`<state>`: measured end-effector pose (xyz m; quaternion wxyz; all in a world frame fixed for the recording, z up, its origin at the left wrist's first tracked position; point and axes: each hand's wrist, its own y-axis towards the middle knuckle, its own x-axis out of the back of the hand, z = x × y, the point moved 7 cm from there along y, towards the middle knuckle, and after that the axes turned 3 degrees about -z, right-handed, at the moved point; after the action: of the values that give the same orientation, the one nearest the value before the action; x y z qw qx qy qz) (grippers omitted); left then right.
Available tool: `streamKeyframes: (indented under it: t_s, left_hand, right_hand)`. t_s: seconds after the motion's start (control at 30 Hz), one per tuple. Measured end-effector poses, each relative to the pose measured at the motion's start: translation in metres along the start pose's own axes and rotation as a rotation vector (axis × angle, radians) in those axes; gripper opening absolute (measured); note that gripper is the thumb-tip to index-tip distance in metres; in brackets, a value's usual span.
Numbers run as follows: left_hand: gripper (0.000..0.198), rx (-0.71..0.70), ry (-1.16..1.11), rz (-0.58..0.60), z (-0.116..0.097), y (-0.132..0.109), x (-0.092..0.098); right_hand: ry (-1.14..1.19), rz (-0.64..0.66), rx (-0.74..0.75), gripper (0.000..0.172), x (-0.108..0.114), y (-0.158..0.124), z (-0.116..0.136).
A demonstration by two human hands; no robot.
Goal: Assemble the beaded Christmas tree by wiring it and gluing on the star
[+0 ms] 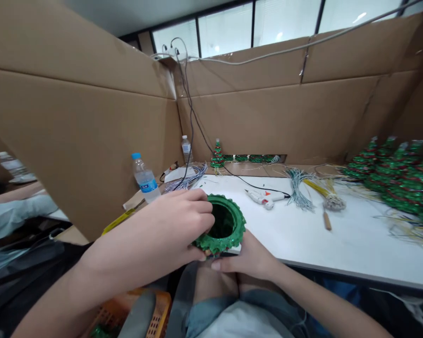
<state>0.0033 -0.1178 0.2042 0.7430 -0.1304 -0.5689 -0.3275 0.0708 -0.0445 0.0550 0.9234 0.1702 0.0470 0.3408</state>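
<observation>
A green glittery Christmas tree ornament (pixel 234 241) is held over my lap at the table's front edge, its hollow round base turned up toward me. Wrapped over the left rim is my left hand (pixel 188 218), with its fingers curled at the opening and its thumb below. My right hand (pixel 250 258) supports the ornament from the lower right, thumb toward me; its other fingers are hidden behind the piece. Inside the dark opening I cannot make out any detail.
On the white table (pixel 289 239) lie a glue gun (pixel 264 199), wire bundles (pixel 299 188) and a wooden-handled tool (pixel 326 220). Several finished trees (pixel 402 173) stand right. A water bottle (pixel 146 180) is left, by the cardboard wall (pixel 127 108). An orange basket (pixel 160 312) sits below.
</observation>
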Motion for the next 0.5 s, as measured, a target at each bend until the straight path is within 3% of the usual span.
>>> streamKeyframes:
  t_s: [0.17,0.4,0.5]
  left_hand:
    - [0.016,-0.160,0.326,-0.244,-0.024,0.024,0.019]
    - [0.022,-0.284,0.411,-0.341,-0.037,0.036,0.017]
    - [0.018,-0.326,0.383,-0.457,-0.034,0.037,0.020]
  right_hand:
    - [-0.225,-0.145,0.274,0.053,0.042,0.019,0.042]
    - [-0.322,-0.380,0.485,0.048,0.075,0.008,0.048]
    - [-0.321,-0.433,0.483,0.056,0.083,0.005,0.043]
